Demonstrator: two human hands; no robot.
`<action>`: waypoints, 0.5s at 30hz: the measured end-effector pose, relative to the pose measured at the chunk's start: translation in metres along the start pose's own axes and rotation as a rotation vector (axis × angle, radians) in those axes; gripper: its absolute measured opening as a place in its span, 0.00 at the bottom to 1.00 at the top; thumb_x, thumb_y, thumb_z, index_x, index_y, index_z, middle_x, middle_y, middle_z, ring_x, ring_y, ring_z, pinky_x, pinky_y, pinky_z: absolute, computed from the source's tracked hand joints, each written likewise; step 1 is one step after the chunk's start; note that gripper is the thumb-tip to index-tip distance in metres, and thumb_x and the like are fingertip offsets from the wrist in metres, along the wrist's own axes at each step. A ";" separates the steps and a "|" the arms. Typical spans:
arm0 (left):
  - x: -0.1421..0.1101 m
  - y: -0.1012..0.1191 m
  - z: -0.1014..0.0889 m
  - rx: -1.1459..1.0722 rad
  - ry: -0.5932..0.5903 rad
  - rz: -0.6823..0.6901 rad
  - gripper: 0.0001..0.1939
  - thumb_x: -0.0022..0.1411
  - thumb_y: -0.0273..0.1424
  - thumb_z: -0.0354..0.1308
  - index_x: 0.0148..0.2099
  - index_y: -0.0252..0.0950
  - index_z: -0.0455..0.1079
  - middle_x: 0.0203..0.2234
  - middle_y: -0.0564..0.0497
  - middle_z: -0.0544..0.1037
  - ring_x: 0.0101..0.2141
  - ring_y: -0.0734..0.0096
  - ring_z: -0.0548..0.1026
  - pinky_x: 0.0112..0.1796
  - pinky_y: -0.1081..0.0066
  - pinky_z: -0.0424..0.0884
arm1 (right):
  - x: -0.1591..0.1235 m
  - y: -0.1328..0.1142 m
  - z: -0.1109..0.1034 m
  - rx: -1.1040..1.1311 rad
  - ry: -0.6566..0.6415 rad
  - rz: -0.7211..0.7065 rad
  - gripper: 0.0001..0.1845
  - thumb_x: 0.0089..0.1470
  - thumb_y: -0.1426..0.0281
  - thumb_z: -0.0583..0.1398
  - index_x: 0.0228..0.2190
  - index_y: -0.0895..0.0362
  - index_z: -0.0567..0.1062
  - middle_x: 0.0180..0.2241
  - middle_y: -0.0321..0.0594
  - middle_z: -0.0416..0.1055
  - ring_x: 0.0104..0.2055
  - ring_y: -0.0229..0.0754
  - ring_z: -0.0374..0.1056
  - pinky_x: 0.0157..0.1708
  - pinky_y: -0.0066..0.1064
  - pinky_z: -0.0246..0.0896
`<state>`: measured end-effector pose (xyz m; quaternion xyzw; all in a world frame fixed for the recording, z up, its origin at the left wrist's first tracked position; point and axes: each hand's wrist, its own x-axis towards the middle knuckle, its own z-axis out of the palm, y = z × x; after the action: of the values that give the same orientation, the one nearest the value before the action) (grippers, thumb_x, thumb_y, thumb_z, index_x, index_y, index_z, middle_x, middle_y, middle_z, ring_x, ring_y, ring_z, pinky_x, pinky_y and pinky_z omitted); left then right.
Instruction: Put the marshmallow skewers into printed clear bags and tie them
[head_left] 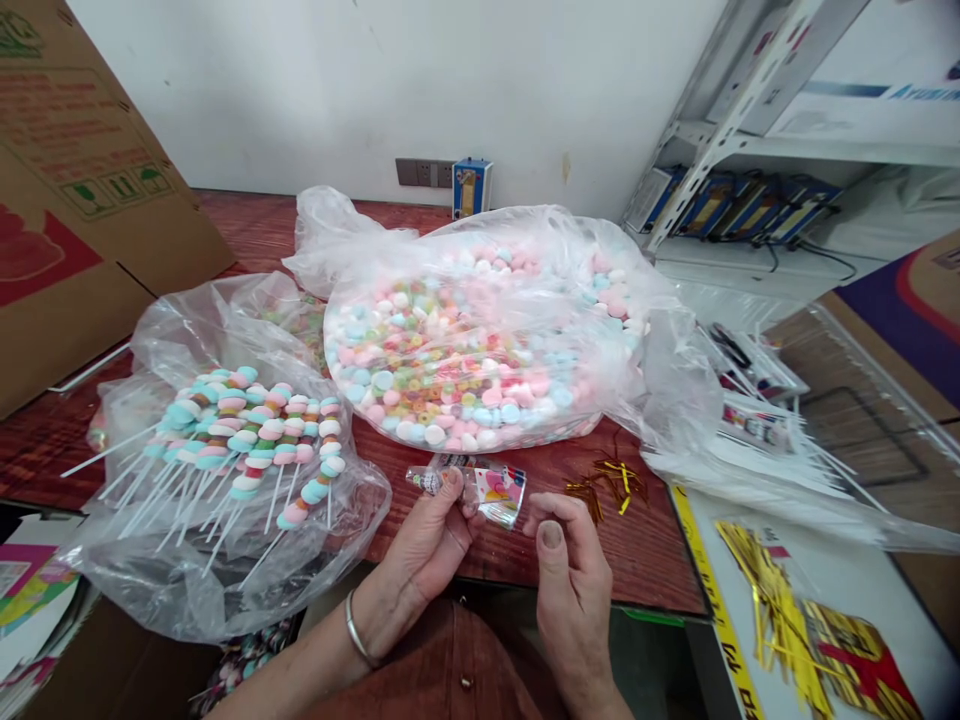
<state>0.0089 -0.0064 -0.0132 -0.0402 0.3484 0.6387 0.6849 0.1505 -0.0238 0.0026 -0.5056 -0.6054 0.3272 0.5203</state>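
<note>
My left hand (442, 535) pinches a small clear printed packaging bag (501, 495) between thumb and fingers, just above the table's front edge. To the right of it, my right hand (570, 560) is loosely curled with the thumb apart from the fingers. I see nothing in it, and its fingertips are close to the bag's right end. Gold twist ties (619, 482) lie on the table beyond that hand. On the left, skewers of pastel marshmallows and gummy rings (259, 430) rest on a clear plastic sheet (337, 545), white sticks pointing toward me.
A big clear bag of loose marshmallows and gummies (480, 350) fills the table's middle. Bundled white sticks (780, 470) lie at right, near more gold ties (780, 620). A cardboard box (90, 180) stands at left and a metal shelf (750, 140) at right.
</note>
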 end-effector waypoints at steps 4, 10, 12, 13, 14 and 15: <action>-0.001 -0.002 0.000 0.031 -0.031 -0.008 0.18 0.46 0.32 0.75 0.34 0.34 0.70 0.26 0.55 0.74 0.26 0.77 0.71 0.30 0.74 0.70 | 0.002 -0.007 0.001 -0.026 -0.068 -0.131 0.12 0.65 0.65 0.54 0.48 0.52 0.72 0.44 0.42 0.69 0.47 0.47 0.65 0.47 0.40 0.61; 0.000 -0.003 -0.001 0.067 -0.030 0.034 0.18 0.45 0.33 0.75 0.33 0.35 0.71 0.26 0.56 0.74 0.26 0.77 0.70 0.29 0.74 0.69 | 0.002 -0.008 0.003 -0.041 -0.055 -0.133 0.11 0.65 0.67 0.54 0.47 0.52 0.72 0.43 0.42 0.68 0.48 0.47 0.65 0.48 0.41 0.61; 0.000 -0.002 0.000 0.060 -0.024 0.047 0.18 0.44 0.33 0.76 0.33 0.35 0.71 0.24 0.56 0.74 0.25 0.76 0.70 0.28 0.74 0.68 | 0.002 -0.008 0.003 -0.034 -0.050 -0.134 0.11 0.65 0.67 0.54 0.47 0.52 0.73 0.44 0.42 0.68 0.49 0.46 0.64 0.50 0.41 0.60; 0.000 -0.002 0.000 0.056 -0.019 0.048 0.18 0.43 0.33 0.76 0.33 0.35 0.71 0.25 0.56 0.74 0.25 0.76 0.70 0.28 0.74 0.68 | 0.002 -0.009 0.003 -0.031 -0.057 -0.133 0.11 0.65 0.67 0.54 0.47 0.51 0.73 0.45 0.42 0.68 0.49 0.46 0.64 0.50 0.40 0.60; 0.000 -0.002 0.001 0.051 -0.014 0.047 0.19 0.42 0.32 0.76 0.33 0.35 0.72 0.25 0.55 0.75 0.26 0.76 0.70 0.29 0.73 0.68 | 0.002 -0.009 0.003 -0.029 -0.066 -0.132 0.11 0.65 0.67 0.54 0.46 0.51 0.73 0.45 0.41 0.68 0.49 0.46 0.64 0.50 0.40 0.60; 0.000 -0.002 0.002 0.046 -0.009 0.043 0.19 0.42 0.32 0.77 0.33 0.35 0.72 0.26 0.55 0.76 0.26 0.76 0.71 0.30 0.73 0.69 | 0.003 -0.009 0.003 -0.027 -0.071 -0.129 0.11 0.65 0.67 0.54 0.46 0.51 0.73 0.45 0.41 0.69 0.49 0.45 0.64 0.50 0.39 0.60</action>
<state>0.0111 -0.0064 -0.0125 -0.0143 0.3608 0.6453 0.6732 0.1449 -0.0234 0.0111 -0.4604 -0.6594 0.3025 0.5116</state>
